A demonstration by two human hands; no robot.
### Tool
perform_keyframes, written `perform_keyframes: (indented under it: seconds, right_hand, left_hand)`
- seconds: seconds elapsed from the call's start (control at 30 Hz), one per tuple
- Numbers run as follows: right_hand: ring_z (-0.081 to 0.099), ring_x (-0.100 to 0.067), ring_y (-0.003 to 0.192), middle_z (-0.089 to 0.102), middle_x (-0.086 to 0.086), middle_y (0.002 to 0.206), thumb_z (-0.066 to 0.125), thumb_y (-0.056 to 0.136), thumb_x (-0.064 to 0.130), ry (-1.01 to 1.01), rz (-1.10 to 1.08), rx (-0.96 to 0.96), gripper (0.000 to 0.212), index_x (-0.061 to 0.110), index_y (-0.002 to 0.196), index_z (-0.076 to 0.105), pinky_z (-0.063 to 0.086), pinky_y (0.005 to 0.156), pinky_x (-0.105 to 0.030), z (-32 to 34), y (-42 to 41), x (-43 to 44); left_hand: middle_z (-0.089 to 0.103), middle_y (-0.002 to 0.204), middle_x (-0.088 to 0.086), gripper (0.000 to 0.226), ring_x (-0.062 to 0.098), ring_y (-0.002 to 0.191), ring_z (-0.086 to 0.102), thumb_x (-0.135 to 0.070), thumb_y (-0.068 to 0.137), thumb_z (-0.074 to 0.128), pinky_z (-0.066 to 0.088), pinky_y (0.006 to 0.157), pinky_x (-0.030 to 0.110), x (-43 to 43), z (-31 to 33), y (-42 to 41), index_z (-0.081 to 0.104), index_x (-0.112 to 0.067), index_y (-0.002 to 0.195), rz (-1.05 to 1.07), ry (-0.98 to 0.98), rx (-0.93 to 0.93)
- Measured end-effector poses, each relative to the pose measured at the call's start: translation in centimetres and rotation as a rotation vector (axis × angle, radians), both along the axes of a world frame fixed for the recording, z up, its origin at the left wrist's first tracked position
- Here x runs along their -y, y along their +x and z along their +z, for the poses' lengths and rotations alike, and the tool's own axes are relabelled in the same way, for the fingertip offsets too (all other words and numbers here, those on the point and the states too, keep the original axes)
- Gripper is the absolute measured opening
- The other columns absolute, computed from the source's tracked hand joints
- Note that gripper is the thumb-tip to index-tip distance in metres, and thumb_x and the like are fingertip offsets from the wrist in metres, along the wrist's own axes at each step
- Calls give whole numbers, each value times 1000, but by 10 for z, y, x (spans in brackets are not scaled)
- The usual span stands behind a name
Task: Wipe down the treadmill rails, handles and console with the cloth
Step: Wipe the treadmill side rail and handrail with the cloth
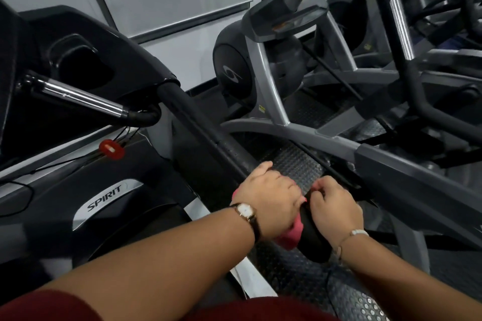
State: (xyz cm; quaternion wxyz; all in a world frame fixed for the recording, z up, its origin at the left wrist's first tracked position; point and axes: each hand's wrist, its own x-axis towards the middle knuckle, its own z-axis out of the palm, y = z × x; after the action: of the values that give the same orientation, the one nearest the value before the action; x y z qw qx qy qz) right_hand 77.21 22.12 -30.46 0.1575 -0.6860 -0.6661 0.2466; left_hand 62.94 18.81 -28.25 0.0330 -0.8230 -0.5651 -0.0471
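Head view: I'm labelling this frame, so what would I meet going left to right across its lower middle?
Red round plastic safety clip → left hand, gripping the pink cloth around the black padded handrail → right hand, curled over the handrail's near end.

"spirit" reads on the treadmill's silver badge [107, 199].
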Motion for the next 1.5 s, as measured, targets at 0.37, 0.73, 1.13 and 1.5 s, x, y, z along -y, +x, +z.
perform_keyframes:
  seconds: [0.37, 0.73, 1.13, 1.5]
  right_hand:
    - [52, -31, 100, 62, -6, 102, 43, 86, 26, -1, 57, 187, 7, 23, 79, 42, 30, 72, -36, 3, 2, -1]
    - [53, -25, 99, 57, 7, 88, 47, 85, 27, -3, 51, 82, 6, 29, 80, 52, 34, 78, -37, 0, 1, -2]
    - [53, -25, 97, 64, 5, 96, 48, 83, 28, 9, 97, 44, 5, 29, 80, 50, 36, 76, -37, -2, 3, -3]
    - [54, -25, 96, 51, 12, 80, 49, 84, 25, 21, 102, 21, 6, 29, 79, 51, 39, 82, -38, -1, 2, -2]
  left_hand:
    - [65, 105, 3, 33, 25, 96, 61, -37, 89, 41, 49, 83, 36, -79, 20, 26, 65, -18, 101, 93, -656, -294]
    - [69, 94, -7, 30, 17, 89, 63, -37, 83, 47, 38, 96, 36, 3, -20, -22, 72, -25, 91, -99, 225, 225]
    - [64, 79, 4, 39, 29, 76, 58, -41, 88, 41, 40, 70, 34, -32, 14, 0, 66, -15, 76, 159, 14, 89]
    - [70, 104, -6, 30, 15, 100, 64, -34, 91, 46, 34, 105, 45, 7, -38, -37, 72, -25, 104, -228, 309, 371]
